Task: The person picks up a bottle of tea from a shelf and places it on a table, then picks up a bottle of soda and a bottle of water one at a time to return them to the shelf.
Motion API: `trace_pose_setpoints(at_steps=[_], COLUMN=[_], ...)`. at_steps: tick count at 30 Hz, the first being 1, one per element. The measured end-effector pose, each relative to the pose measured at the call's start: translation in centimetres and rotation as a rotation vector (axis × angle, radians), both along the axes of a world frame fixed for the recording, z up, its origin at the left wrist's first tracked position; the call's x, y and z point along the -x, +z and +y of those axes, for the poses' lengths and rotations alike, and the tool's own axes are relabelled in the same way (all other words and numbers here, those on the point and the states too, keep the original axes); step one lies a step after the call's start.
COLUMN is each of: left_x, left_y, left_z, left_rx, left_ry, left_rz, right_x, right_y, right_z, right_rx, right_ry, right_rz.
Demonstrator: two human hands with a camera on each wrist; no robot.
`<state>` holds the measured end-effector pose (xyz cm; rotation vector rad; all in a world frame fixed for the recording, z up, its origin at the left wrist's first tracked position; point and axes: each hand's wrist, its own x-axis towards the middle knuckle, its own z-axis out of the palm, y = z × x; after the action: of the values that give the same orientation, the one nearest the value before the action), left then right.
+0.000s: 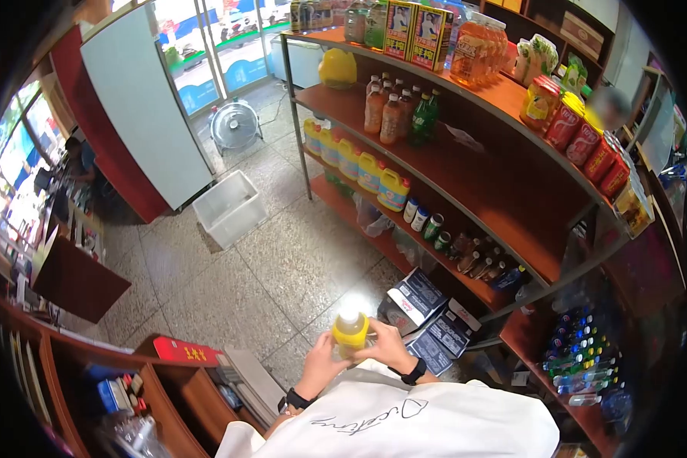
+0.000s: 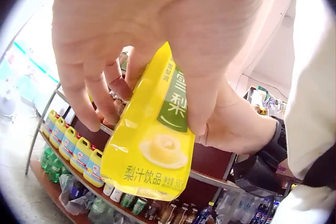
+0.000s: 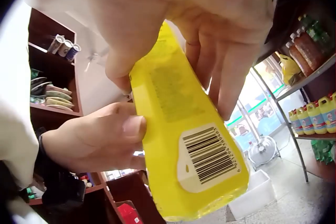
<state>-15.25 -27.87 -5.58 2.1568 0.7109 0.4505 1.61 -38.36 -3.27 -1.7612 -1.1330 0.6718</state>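
Note:
A yellow-labelled drink bottle (image 1: pixel 351 333) with a pale cap is held upright in front of the body by both hands. The left hand (image 1: pixel 325 365) grips one side of it, the right hand (image 1: pixel 390 347) the other. In the left wrist view the bottle (image 2: pixel 152 140) shows a pear picture and green lettering, with the thumb of the left hand (image 2: pixel 157 24) along its label. The right wrist view shows a barcode on the bottle (image 3: pixel 194 145), the right hand (image 3: pixel 194 19) around it and the left hand (image 3: pixel 97 137) touching its side.
A long shelf unit (image 1: pixel 465 164) with bottles, jugs and cans curves along the right. Cardboard boxes (image 1: pixel 427 320) stand on the floor below it. A white bin (image 1: pixel 231 208) and a round fan (image 1: pixel 236 126) are farther ahead. Brown cabinets (image 1: pixel 183 404) stand at lower left.

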Motion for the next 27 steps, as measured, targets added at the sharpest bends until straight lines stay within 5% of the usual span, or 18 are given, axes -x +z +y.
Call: trace_pose_setpoints(at_steps=[9,19,27], left_x=[-9.6,-28.4,-41.0], left_y=[-1.6,0.2,-0.3], left_z=[11.2,24.9,29.9], left_rx=[0.143,0.134,0.193], left_ry=[-0.181,-0.433,-0.593], left_rz=[-0.039,-0.018,-0.127], right_x=[-8.6,-24.9,-35.0], right_y=[-2.2,-3.1,-2.9], right_z=[7.9,18.6,23.9], right_rx=[-0.005,-0.113,-0.161], right_ry=[-0.205,-0.471,-0.642], right_rz=[0.039,-0.192,-0.074])
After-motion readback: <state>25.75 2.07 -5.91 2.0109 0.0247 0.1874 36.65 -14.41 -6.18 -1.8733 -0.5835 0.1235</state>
